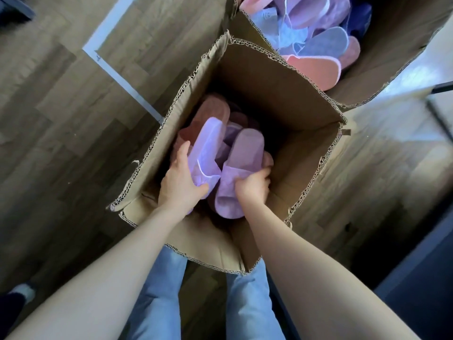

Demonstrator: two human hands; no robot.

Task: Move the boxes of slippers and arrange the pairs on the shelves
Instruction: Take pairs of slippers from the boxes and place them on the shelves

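Wood-plank floor (61,119) lay under everything, with a white strip (115,67) running across it beside the open cardboard box (282,94) I stood over, my jeans (159,290) just behind its near wall. Both my arms reached down into that box.

My left hand (182,177) gripped a purple slipper (207,148) with white piping. The fingers were curled under its strap end and the thumb lay across the top. My right hand (252,186) clutched the strap of a second purple slipper (239,155), with all its fingers bunched into the fabric.

The two slippers lay side by side, touching, toward the box's left wall. Their long axes ran roughly from the near wall to the far wall. Their toe ends pointed back toward me and their heel ends toward the far wall, the heels spreading slightly apart.

Pink slippers (213,111) lay beneath and beyond them, against the left wall. The right half of the box's bottom was in shadow.

At the far right corner of this box stood a second box (397,50), touching it and piled with loose slippers (318,45) in pink, lilac and grey-blue that pointed every way.
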